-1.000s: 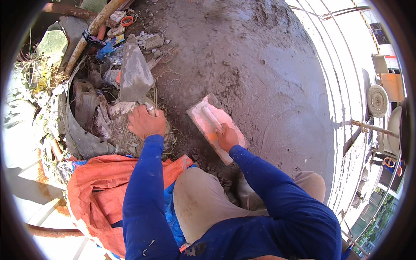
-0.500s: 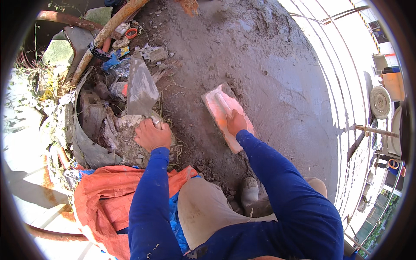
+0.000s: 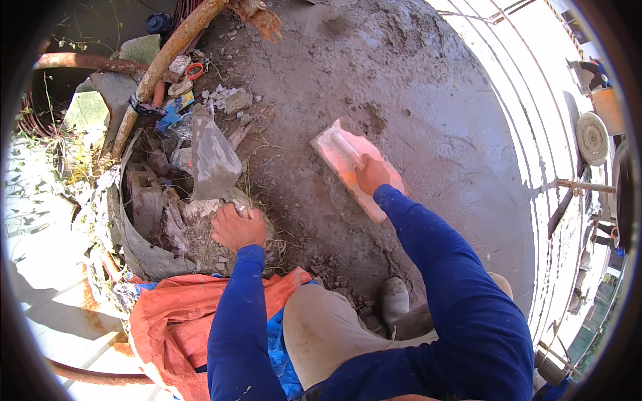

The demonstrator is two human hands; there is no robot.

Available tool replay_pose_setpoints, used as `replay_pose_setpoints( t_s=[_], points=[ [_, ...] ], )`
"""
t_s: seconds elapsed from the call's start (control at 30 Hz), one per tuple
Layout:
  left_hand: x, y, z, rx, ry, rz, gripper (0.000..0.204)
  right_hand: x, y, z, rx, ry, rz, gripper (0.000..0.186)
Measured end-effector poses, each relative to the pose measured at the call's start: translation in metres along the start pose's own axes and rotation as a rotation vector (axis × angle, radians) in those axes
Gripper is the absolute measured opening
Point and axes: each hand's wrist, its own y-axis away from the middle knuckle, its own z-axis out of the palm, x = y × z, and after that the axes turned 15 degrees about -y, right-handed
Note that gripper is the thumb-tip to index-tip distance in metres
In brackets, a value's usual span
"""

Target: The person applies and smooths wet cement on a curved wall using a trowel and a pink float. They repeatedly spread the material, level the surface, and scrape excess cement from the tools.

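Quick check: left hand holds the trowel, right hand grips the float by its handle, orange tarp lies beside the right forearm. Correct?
Not quite: in the head view, the orange tarp lies beside the left forearm, not the right. The left hand does hold the trowel, and the right hand grips the float by its handle.

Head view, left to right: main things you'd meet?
Pale green slab → pointed trowel in the left hand → pink float in the right hand → round grey disc.
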Motion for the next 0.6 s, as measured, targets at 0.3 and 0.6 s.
replay_pose_setpoints(
  t_s=[0.3,0.6],
  points=[
    [0.006,0.000,0.005,-0.005,0.005,0.022,0.045,-0.018,-0.067,0.000,0.074,0.045,0.024,0.034],
    [0.001,-0.001,-0.005,-0.068,0.004,0.008,0.045,-0.013,0.004,0.033,-0.006,-0.004,0.039,0.032]
  ],
)
